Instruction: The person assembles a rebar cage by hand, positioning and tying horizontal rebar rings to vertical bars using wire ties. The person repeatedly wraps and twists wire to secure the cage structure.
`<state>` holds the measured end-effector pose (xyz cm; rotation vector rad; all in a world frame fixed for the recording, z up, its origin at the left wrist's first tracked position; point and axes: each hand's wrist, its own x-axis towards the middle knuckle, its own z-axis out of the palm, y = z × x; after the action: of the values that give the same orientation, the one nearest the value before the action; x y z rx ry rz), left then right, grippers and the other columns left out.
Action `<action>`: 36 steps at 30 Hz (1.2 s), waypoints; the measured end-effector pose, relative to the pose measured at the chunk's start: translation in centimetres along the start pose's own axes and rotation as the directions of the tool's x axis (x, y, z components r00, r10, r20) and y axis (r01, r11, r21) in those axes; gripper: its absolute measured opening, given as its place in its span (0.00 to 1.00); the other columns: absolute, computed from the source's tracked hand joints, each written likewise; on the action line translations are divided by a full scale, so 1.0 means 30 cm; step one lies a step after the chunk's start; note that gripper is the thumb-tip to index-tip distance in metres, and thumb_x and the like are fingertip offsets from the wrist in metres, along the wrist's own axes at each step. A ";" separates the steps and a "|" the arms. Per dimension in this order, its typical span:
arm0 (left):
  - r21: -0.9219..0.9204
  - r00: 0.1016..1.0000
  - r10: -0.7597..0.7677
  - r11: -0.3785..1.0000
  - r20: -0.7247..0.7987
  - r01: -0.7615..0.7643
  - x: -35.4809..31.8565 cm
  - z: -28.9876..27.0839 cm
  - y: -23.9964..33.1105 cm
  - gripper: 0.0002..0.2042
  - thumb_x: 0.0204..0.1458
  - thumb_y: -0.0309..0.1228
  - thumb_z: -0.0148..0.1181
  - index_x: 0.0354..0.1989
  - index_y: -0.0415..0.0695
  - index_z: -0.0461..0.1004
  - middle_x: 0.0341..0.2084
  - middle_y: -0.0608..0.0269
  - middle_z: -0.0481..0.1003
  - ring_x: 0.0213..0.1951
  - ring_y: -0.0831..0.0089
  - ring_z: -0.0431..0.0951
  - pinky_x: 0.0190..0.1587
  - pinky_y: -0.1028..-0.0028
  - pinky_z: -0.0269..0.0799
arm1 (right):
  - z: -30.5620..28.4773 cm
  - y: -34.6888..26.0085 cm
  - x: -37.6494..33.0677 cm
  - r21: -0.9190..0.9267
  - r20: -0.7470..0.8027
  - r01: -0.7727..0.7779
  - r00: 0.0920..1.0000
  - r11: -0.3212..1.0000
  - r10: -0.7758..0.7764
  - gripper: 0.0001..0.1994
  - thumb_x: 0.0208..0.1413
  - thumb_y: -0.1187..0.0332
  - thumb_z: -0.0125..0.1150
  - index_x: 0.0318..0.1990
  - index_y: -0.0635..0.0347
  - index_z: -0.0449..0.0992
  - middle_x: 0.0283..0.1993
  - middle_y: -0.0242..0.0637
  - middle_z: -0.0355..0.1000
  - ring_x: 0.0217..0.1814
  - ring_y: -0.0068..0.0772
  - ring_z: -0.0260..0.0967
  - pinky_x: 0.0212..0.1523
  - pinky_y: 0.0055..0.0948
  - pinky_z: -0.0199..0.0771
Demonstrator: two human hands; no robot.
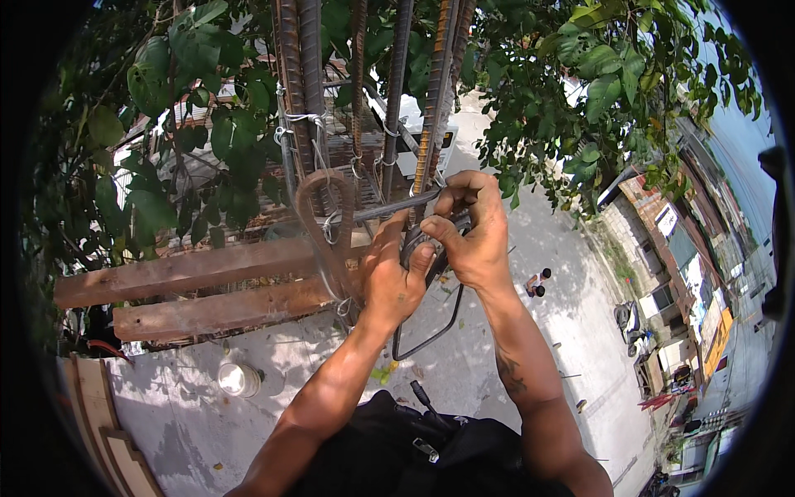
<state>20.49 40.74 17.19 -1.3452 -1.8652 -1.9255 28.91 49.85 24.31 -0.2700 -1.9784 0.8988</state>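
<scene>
Several upright ribbed rebars (435, 99) rise in front of me, tied with loops of pale wire (306, 120). A rebar stirrup (377, 213) crosses them at hand height. My left hand (393, 277) is closed on dark stirrup bars just right of the uprights, thumb toward my right hand. Beside it, my right hand (476, 236) is curled at the stirrup's right corner, thumb and fingers nearly meeting; what lies between them is hidden. Below both hands hangs a bent dark bar (451, 321). A thick brown loop (321, 186) stands left of my left hand.
Two wooden beams (190, 269) jut out to the left. Leafy branches (600, 66) crowd both sides. Far below is a concrete pavement (323, 364) with a white bucket (238, 379), people (538, 283) and a white vehicle (448, 139). Houses (654, 240) line the right.
</scene>
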 end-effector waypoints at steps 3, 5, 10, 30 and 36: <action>-0.013 0.999 -0.040 0.999 0.012 0.040 0.010 0.004 0.008 0.26 0.55 0.43 0.54 0.53 0.30 0.65 0.45 0.38 0.71 0.48 0.46 0.73 0.49 0.60 0.68 | -0.001 -0.003 0.041 -0.193 -0.070 0.009 0.997 0.981 -0.023 0.37 0.31 0.69 0.78 0.51 0.64 0.60 0.37 0.36 0.63 0.38 0.31 0.63 0.43 0.32 0.68; -0.023 0.999 -0.038 0.999 -0.014 0.038 0.017 0.005 0.017 0.24 0.55 0.39 0.54 0.51 0.30 0.66 0.43 0.38 0.72 0.45 0.46 0.74 0.47 0.59 0.69 | 0.000 -0.008 0.057 -0.300 -0.034 -0.019 0.999 0.954 0.009 0.44 0.29 0.66 0.80 0.54 0.67 0.56 0.41 0.42 0.65 0.44 0.35 0.65 0.47 0.35 0.69; -0.022 0.998 -0.055 0.998 -0.017 0.055 0.016 0.013 0.025 0.16 0.55 0.33 0.51 0.45 0.32 0.69 0.37 0.39 0.73 0.38 0.43 0.74 0.40 0.57 0.70 | 0.007 -0.019 0.113 -0.086 0.281 -0.179 0.939 0.980 0.197 0.42 0.35 0.69 0.77 0.56 0.68 0.52 0.42 0.48 0.71 0.47 0.37 0.70 0.52 0.33 0.67; -0.213 0.995 -0.026 0.977 -0.100 0.004 0.022 0.019 0.038 0.17 0.54 0.26 0.54 0.51 0.33 0.64 0.45 0.49 0.69 0.47 0.57 0.72 0.44 0.64 0.71 | 0.028 0.058 0.097 0.250 0.318 -0.167 0.945 0.954 0.082 0.40 0.43 0.77 0.69 0.61 0.69 0.49 0.48 0.45 0.69 0.48 0.32 0.68 0.49 0.29 0.70; 0.250 0.951 0.309 0.921 -0.001 -0.299 0.008 -0.015 0.023 0.21 0.52 0.29 0.58 0.53 0.32 0.65 0.49 0.42 0.66 0.52 0.48 0.66 0.53 0.58 0.63 | 0.008 0.110 0.041 0.261 0.272 -0.099 0.962 0.960 0.025 0.44 0.43 0.77 0.69 0.66 0.61 0.45 0.49 0.48 0.68 0.49 0.34 0.68 0.50 0.33 0.68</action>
<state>20.58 40.32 17.92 -1.4053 -1.6898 -1.5025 27.52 52.70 22.78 -0.0548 -2.0656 1.2914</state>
